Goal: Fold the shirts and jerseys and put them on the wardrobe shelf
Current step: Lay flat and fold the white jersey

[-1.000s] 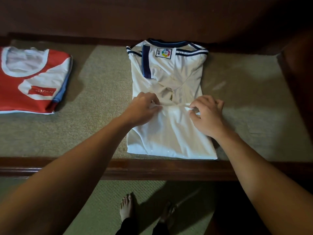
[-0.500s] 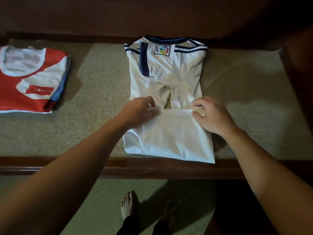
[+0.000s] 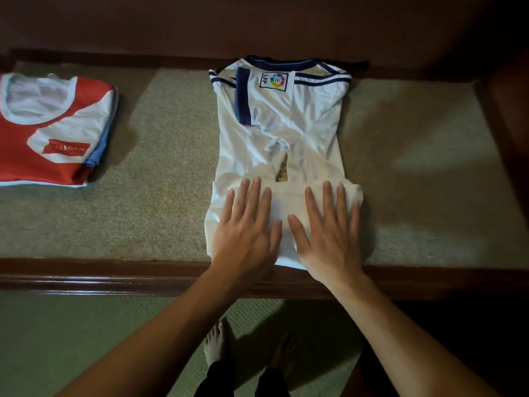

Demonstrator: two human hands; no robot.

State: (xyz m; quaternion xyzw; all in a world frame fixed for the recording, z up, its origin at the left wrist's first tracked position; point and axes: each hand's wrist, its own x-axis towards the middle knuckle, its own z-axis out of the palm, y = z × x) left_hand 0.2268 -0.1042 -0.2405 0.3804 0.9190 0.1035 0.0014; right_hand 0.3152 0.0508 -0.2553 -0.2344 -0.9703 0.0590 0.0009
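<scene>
Nearest to me I see two bare feet [image 3: 217, 343] on the green floor, below the dark wooden front edge [image 3: 114, 277] of the wardrobe shelf. Just past that edge, my left hand [image 3: 246, 227] and right hand [image 3: 329, 233] lie flat, side by side, on the near part of the white jersey [image 3: 309, 133]. Both have straight, slightly spread fingers pressing down on the cloth; neither grips anything. They rest on the hem end, which is folded up over the body of the jersey, its folded edge lying across just beyond my fingertips. The jersey sits on the beige shelf lining [image 3: 160, 173] around the middle, sleeves tucked in, navy collar at the far end against the back wall, with an LFP badge [image 3: 273, 80] face up near the collar. Well apart to the left lies a folded red and white shirt [image 3: 54, 130], its neck opening at the far end.
</scene>
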